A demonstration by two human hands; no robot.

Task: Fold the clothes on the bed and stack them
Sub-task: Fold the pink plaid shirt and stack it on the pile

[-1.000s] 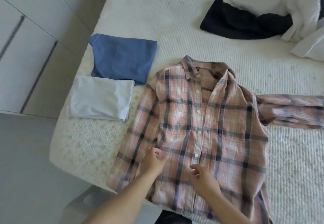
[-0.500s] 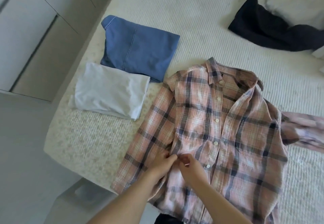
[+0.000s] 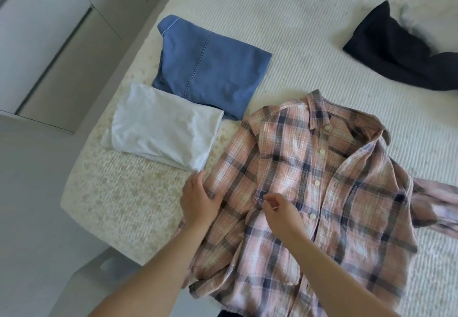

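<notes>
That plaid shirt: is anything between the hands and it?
Nothing visible. The left hand grips the plaid shirt at its sleeve edge, and the right hand pinches its front.

On the bed [image 3: 285, 19] the shirt [image 3: 322, 205] lies spread open across the lower right of the frame, collar toward the top, one sleeve trailing off to the right edge. Just left of it sits a folded top [image 3: 161, 125], and behind that, touching and partly overlapping its far edge, a folded pair of jeans [image 3: 210, 66]; a loose garment [image 3: 396, 53] lies well apart in the upper right. The left hand [image 3: 198, 200] rests at the shirt's left side, the right hand [image 3: 282, 210] on its front near the button line, while a cabinet [image 3: 49, 43] stands beyond the bed's left edge, upper left.
</notes>
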